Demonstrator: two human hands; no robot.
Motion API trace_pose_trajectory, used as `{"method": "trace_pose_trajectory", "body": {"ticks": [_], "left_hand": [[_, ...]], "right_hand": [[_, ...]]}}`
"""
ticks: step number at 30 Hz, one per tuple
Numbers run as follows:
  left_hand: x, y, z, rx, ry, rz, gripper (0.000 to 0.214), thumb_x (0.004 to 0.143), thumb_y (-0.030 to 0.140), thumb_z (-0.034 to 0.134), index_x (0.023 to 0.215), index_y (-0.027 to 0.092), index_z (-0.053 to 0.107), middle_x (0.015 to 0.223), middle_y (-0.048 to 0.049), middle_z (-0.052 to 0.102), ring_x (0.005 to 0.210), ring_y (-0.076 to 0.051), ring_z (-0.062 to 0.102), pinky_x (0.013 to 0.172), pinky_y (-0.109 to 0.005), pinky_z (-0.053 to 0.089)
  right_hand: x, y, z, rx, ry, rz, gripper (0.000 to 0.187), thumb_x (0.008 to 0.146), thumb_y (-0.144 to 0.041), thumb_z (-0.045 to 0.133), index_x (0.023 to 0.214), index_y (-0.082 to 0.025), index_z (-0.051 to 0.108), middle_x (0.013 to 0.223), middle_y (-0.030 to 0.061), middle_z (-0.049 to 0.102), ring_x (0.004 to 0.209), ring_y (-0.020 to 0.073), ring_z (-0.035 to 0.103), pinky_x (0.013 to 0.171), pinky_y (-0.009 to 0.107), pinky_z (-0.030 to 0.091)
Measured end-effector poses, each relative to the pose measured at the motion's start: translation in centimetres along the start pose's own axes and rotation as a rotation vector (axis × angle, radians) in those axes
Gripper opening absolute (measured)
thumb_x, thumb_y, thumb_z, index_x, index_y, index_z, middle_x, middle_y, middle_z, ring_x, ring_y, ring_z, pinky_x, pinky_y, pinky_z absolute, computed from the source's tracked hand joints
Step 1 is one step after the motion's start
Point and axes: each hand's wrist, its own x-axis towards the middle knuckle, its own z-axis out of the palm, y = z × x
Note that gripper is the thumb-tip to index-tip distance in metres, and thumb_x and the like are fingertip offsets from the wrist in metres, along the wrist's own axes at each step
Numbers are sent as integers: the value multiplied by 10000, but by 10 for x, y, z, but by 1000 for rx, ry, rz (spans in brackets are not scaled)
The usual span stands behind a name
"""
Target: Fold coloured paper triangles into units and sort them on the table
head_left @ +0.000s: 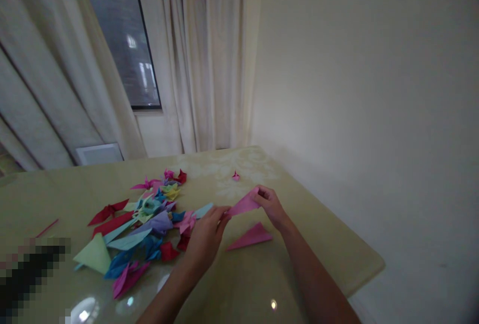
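Left hand (206,235) and right hand (271,208) each pinched a folded pink paper (244,205) between thumb and fingertips, the left at its near left end, the right at its far right end, so that it was held out between them above the surface (318,244). On the near side of it lay a pink paper triangle (252,237), flat and apart from the hands. Just left of the left hand spread a heap of folded paper pieces (157,223) in red, blue, purple, green, yellow and pink. Farther off, a small pink folded piece (235,177) sat alone.

The surface was glossy and pale yellow-green, with a whitish floral pattern (245,168) toward its far right corner and bright light reflections (274,305) on its near part. A thin red strip (47,228) lay at the left. Beyond the far edge hung pale curtains (209,55), parted around a dark window (123,35); a plain pale wall (355,89) rose on the right.
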Motion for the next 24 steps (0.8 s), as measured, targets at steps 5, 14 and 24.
{"method": "trace_pose_trajectory", "body": {"ticks": [5,14,24], "left_hand": [[-32,-19,16,-18,66,-28,333,1043,378,486,1161,250,770,1036,-74,764,960,-235,729,843,-346,563],[-41,-13,22,-11,32,-34,280,1014,393,521,1004,256,765,993,-83,749,945,-248,712,845,-367,562],[-40,-27,22,-57,-117,37,171,948,291,602,920,227,758,892,-67,757,853,-231,712,785,-340,540]], "right_hand": [[1,0,-13,-114,-108,88,363,778,-475,782,681,-196,571,627,-55,484,588,110,441,556,232,360],[-3,-3,-12,-210,-182,184,380,740,-516,772,773,-208,552,670,-56,537,605,111,504,552,219,411],[5,20,-22,-557,-34,187,239,784,-354,689,657,-183,582,618,-33,542,613,127,496,565,239,338]]}}
